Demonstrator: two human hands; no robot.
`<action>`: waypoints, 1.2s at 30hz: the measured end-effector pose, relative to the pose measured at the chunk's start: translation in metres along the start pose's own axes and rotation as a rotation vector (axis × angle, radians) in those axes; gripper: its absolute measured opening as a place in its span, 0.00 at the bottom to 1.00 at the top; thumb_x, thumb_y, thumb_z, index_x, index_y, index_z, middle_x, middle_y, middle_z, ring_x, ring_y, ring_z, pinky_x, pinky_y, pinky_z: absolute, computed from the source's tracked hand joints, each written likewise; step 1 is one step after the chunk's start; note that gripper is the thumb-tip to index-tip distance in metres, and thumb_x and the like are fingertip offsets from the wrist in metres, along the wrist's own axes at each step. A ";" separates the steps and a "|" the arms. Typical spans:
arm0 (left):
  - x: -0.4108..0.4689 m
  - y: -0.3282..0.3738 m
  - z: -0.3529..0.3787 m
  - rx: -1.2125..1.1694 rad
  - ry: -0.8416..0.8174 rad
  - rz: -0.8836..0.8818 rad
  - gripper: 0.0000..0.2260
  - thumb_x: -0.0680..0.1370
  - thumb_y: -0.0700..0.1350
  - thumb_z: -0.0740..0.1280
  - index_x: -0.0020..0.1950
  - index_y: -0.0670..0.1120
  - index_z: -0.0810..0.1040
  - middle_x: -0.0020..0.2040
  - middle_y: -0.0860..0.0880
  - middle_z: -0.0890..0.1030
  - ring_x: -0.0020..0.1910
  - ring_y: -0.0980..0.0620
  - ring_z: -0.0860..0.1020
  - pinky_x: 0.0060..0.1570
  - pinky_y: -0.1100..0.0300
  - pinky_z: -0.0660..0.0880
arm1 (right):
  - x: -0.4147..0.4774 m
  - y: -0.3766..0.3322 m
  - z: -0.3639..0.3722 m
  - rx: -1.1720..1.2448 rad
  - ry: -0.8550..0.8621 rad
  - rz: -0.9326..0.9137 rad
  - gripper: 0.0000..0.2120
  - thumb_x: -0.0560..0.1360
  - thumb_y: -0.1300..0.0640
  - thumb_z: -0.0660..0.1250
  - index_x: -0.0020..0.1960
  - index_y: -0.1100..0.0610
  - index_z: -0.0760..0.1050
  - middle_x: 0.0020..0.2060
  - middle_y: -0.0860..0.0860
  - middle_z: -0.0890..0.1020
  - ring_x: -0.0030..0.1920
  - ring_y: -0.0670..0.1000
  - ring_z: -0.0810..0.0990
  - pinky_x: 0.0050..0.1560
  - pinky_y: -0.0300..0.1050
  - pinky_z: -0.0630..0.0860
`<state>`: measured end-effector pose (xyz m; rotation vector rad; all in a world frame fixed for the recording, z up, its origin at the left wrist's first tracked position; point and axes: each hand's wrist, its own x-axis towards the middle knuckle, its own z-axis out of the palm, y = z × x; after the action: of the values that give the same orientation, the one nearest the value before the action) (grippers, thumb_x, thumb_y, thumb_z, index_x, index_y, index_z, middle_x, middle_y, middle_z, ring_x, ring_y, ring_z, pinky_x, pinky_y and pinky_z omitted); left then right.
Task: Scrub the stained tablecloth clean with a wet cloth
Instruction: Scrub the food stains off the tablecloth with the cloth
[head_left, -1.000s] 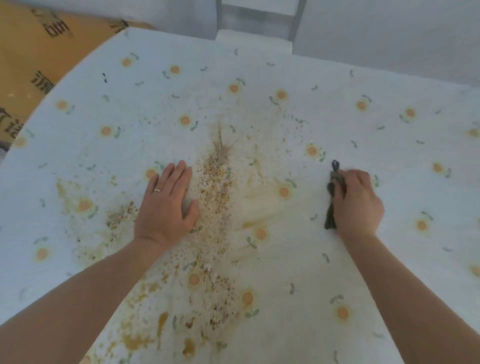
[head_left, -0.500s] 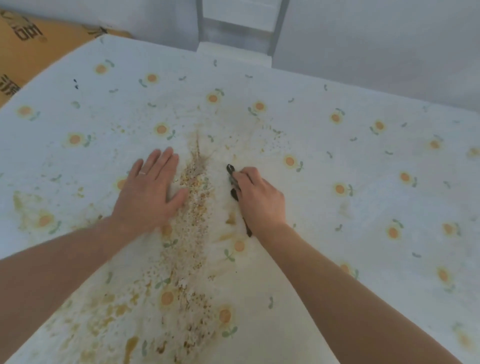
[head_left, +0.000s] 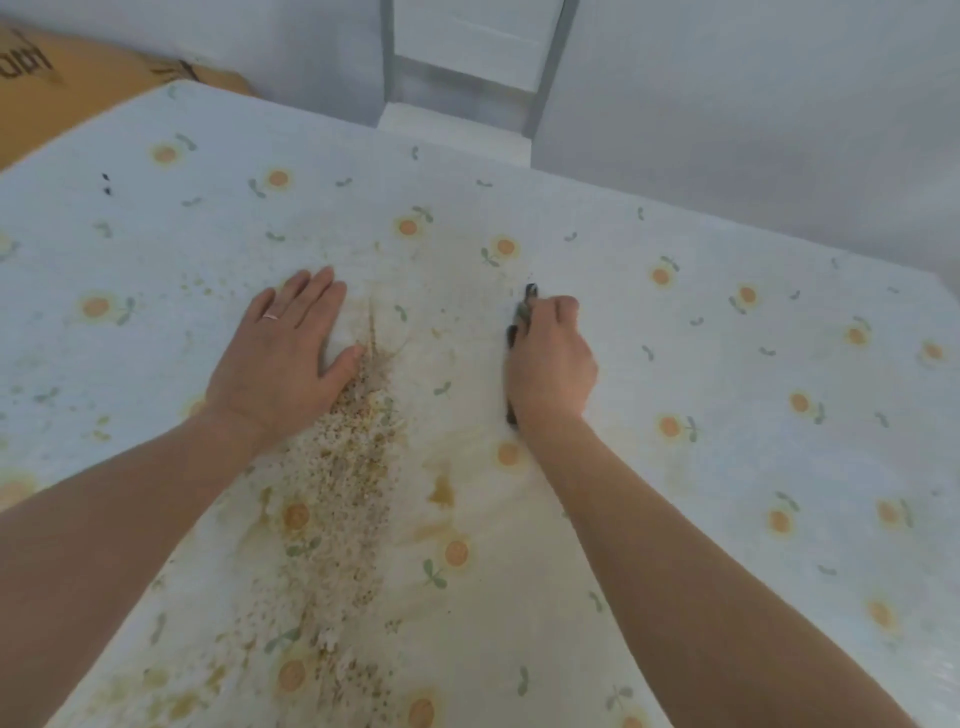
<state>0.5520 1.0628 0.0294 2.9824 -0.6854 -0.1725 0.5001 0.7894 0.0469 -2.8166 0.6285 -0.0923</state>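
**Head view.** The surface is covered by a pale tablecloth (head_left: 727, 332) printed with small orange flowers. A band of brown crumbs (head_left: 353, 467) and yellowish stains runs down its middle toward the viewer. Beyond the far edge stand grey walls, a white framed object (head_left: 467, 67) that is perhaps a chair, and a brown cardboard box (head_left: 78, 88) at upper left.

The left hand (head_left: 283, 358), with a ring (head_left: 270, 316) on one finger, lies flat with straight fingers. It presses the tablecloth just left of the crumb band, and its thumb touches the top of the band. The right hand (head_left: 550, 369) curls its fingers round a dark cloth (head_left: 522, 312) and holds it against the tablecloth to the right of the band (only the edges of the cloth show, past the fingers and below the palm).

Compared with half a second before, the right hand and the cloth now stand farther right, well apart from the left thumb. The left hand keeps its place.
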 end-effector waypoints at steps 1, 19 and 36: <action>0.000 0.000 -0.001 0.000 0.002 -0.003 0.35 0.84 0.66 0.43 0.85 0.47 0.51 0.85 0.50 0.51 0.84 0.51 0.47 0.82 0.48 0.48 | -0.014 -0.016 0.006 0.015 -0.049 -0.162 0.11 0.83 0.53 0.58 0.62 0.56 0.73 0.60 0.52 0.71 0.42 0.57 0.79 0.39 0.51 0.74; 0.002 0.001 -0.001 0.008 -0.014 -0.027 0.34 0.83 0.64 0.43 0.85 0.48 0.50 0.85 0.51 0.49 0.84 0.53 0.46 0.82 0.49 0.49 | 0.089 -0.034 0.012 0.065 0.085 0.060 0.19 0.82 0.43 0.56 0.59 0.57 0.73 0.58 0.53 0.70 0.46 0.57 0.79 0.40 0.48 0.70; 0.003 -0.003 0.000 -0.026 -0.008 -0.034 0.33 0.84 0.63 0.44 0.85 0.49 0.51 0.85 0.52 0.50 0.84 0.54 0.46 0.82 0.49 0.48 | 0.178 0.051 -0.002 -0.161 0.161 0.289 0.18 0.82 0.55 0.54 0.64 0.65 0.72 0.60 0.61 0.72 0.61 0.63 0.72 0.49 0.56 0.72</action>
<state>0.5556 1.0639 0.0292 2.9714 -0.6284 -0.1938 0.6399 0.6688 0.0373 -2.8531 1.1195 -0.2248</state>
